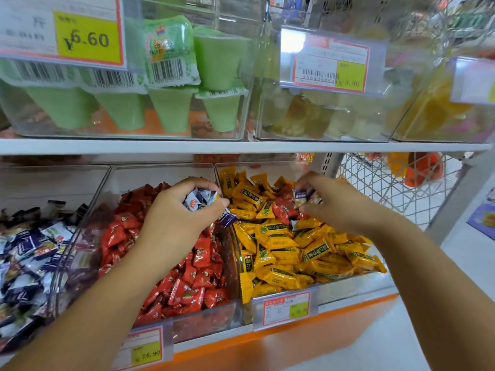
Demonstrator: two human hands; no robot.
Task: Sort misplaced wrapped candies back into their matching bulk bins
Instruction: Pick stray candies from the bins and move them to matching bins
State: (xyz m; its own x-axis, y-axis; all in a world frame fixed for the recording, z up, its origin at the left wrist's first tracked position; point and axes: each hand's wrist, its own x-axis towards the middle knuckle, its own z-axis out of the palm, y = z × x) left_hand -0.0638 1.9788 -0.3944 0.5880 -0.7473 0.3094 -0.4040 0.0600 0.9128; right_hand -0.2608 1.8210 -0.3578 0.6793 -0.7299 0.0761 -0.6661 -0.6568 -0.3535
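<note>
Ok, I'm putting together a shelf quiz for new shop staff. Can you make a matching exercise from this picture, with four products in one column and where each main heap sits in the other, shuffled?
Products (main heap)
1. red candies
2. green cups
3. yellow candies
4. purple-and-white candies

Places
A. lower shelf, left bin
B. upper shelf, left bin
C. lower shelf, right bin
D. lower shelf, middle bin

Pairs: 1-D, 2-B, 3-C, 4-A
</note>
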